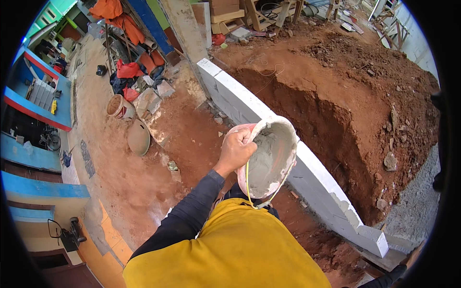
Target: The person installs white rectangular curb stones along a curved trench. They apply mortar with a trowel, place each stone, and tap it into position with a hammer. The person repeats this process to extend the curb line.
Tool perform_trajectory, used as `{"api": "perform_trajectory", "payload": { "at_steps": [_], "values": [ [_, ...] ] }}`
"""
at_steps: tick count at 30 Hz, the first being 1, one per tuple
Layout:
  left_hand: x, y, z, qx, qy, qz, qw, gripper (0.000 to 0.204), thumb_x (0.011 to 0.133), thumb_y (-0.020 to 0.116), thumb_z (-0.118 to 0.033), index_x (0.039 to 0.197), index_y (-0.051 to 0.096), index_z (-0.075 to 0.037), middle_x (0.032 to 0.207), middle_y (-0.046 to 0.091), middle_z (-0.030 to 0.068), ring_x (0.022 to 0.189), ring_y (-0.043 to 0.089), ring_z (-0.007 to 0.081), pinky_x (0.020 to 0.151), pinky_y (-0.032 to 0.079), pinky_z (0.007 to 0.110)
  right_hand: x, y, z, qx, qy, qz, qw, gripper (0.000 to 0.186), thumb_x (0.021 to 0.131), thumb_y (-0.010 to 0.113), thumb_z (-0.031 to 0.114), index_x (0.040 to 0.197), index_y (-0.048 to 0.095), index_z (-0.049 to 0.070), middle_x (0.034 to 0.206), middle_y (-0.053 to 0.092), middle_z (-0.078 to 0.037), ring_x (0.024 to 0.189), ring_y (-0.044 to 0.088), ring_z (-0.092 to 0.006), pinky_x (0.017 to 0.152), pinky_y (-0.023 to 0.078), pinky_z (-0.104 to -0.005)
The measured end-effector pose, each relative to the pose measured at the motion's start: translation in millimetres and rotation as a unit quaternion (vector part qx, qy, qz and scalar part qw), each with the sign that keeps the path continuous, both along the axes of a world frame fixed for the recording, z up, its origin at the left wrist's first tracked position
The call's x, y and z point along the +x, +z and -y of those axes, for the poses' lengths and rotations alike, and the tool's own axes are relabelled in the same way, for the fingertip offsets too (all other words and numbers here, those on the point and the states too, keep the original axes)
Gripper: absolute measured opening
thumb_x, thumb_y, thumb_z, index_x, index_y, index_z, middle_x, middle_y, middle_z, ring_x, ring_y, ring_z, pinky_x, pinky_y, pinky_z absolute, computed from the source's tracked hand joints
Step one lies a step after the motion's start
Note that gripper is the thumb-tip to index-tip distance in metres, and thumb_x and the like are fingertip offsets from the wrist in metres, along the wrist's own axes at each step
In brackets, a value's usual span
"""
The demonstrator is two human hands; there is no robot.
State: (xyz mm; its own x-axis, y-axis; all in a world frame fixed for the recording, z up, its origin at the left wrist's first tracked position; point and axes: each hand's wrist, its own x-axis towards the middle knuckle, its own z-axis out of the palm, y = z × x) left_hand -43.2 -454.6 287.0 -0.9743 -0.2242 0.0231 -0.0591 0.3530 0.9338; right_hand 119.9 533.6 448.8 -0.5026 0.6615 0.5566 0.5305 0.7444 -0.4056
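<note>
My left hand (235, 151) is closed over the rim of a pinkish, mortar-smeared bucket (243, 178), which tilts in front of my body. Grey wet mortar (267, 154) coats its inside and lies in it. A thin yellow handle (248, 185) hangs loose down the near side of the bucket. Just beyond the bucket runs a low wall of white blocks (240, 99), with a broken, uneven top toward its near right end. Of my right arm only a dark sleeve (384, 279) shows at the lower right edge; I cannot see the right hand.
Right of the wall drops a dug pit of red soil (326, 129). A dirty white bucket (120, 107) and a round basin (139, 138) stand on the left ground, near rubble and red bags (128, 70). Scrap wood (259, 17) lies at the back.
</note>
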Motion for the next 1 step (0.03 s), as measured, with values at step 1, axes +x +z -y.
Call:
{"api": "perform_trajectory", "payload": {
  "at_steps": [1],
  "values": [
    [5.6, -0.4, 0.5, -0.044, -0.004, 0.033, 0.998, 0.041, 0.077, 0.063, -0.001, 0.115, 0.075, 0.007, 0.095, 0.074, 0.0071, 0.087, 0.064, 0.0108, 0.083, 0.052, 0.029, -9.9, -1.7, -5.3, 0.006, 0.025, 0.002, 1.000, 0.061, 0.111, 0.048, 0.047, 0.162, 0.052, 0.014, 0.158, 0.051, -0.018, 0.107, 0.062, -0.0284, 0.087, 0.053, -0.0448]
  ]
}}
